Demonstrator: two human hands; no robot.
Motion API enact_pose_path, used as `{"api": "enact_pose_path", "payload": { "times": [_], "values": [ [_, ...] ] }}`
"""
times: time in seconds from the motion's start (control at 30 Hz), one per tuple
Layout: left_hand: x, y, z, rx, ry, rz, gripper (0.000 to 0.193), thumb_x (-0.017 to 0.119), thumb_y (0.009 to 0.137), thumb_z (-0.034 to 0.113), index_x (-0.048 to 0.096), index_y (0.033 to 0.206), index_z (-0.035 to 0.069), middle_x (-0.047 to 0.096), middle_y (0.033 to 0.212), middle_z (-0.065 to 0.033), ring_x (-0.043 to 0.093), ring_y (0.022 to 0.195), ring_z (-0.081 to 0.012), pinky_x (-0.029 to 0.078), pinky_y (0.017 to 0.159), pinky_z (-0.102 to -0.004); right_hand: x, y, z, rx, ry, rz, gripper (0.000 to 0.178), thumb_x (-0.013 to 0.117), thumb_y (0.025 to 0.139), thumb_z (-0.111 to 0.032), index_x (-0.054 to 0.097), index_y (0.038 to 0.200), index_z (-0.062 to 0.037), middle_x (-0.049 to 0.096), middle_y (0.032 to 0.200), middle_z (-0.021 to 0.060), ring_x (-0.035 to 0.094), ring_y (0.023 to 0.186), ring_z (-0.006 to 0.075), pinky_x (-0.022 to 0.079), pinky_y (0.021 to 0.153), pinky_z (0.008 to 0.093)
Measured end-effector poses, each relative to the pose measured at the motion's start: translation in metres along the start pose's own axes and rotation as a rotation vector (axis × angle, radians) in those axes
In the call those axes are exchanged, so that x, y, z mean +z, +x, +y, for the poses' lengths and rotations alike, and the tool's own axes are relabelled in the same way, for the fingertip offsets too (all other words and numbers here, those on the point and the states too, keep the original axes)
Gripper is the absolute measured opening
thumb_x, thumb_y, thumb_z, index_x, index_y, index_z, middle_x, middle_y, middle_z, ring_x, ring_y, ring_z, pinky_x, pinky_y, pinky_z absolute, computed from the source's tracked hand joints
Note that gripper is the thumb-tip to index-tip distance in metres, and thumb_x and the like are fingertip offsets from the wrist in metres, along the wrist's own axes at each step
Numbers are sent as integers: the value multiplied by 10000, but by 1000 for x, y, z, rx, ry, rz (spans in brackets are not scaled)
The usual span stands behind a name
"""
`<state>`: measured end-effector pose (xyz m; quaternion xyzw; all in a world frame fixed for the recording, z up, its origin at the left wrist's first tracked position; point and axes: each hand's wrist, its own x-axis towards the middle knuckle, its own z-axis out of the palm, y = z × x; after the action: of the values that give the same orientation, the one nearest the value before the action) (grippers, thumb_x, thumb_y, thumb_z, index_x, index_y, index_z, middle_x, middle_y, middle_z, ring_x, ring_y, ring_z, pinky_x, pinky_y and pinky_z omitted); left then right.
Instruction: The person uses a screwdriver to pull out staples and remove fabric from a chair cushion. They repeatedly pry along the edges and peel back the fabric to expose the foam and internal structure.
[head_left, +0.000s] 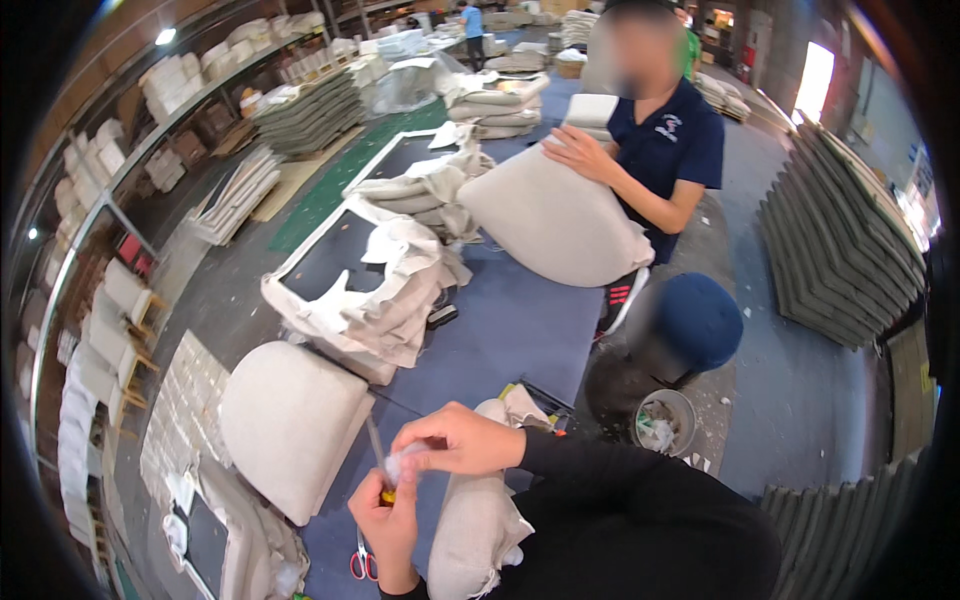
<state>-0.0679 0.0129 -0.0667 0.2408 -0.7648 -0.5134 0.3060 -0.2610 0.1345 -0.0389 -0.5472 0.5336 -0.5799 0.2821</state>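
My left hand (388, 525) is closed around a screwdriver-like tool (376, 440) with a yellow handle and a thin grey shaft pointing up and away. Against that shaft, a tuft of white stuffing (404, 462) is pinched in my right hand (462, 440). Below my hands lies a beige fabric-covered cushion piece (468, 535), with a bit of white filling showing at its frayed edge. Red-handled scissors (363, 563) rest on the table beside my left wrist. Just left of my hands stands a beige padded chair back (290, 420).
Across the blue-grey table (515, 335), a person in a navy shirt (665, 140) holds a beige cushion (560, 215). Fabric-draped frames (375, 290) line the table's left side. A waste bucket (663, 420) and a partly blurred round blue thing (700, 320) are to the right.
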Motion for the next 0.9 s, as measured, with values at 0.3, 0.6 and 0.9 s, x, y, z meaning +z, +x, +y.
{"api": "enact_pose_path", "payload": {
  "times": [0.3, 0.6, 0.9],
  "values": [
    [-1, 1, 7, -112, -84, 53, 312, 770, 1041, 204, 666, 853, -22, 596, 672, 13, 495, 621, -45, 353, 556, -256, 18, 33, 10, 13, 41, -50, 214, 712, 1062, -225, 751, 1114, -21, 703, 793, 84, 582, 650, 143, 468, 636, 319],
    [-16, -11, 21, 217, 32, -243, 332, 709, 1054, 166, 604, 781, 9, 570, 648, 3, 471, 580, -84, 344, 555, -275, 9, 42, 88, 208, 134, 198, 287, 650, 1122, -272, 766, 1036, -23, 707, 783, 19, 586, 682, 86, 472, 631, 276],
    [0, 7, 13, -125, -204, 87, 118, 654, 1038, 51, 727, 1047, -41, 722, 816, -52, 583, 638, -70, 435, 575, -230, 5, 31, 67, 42, 320, 58, 203, 640, 1063, -118, 677, 1220, 5, 710, 1095, 64, 664, 1007, 150, 560, 859, 340]
  ]
}}
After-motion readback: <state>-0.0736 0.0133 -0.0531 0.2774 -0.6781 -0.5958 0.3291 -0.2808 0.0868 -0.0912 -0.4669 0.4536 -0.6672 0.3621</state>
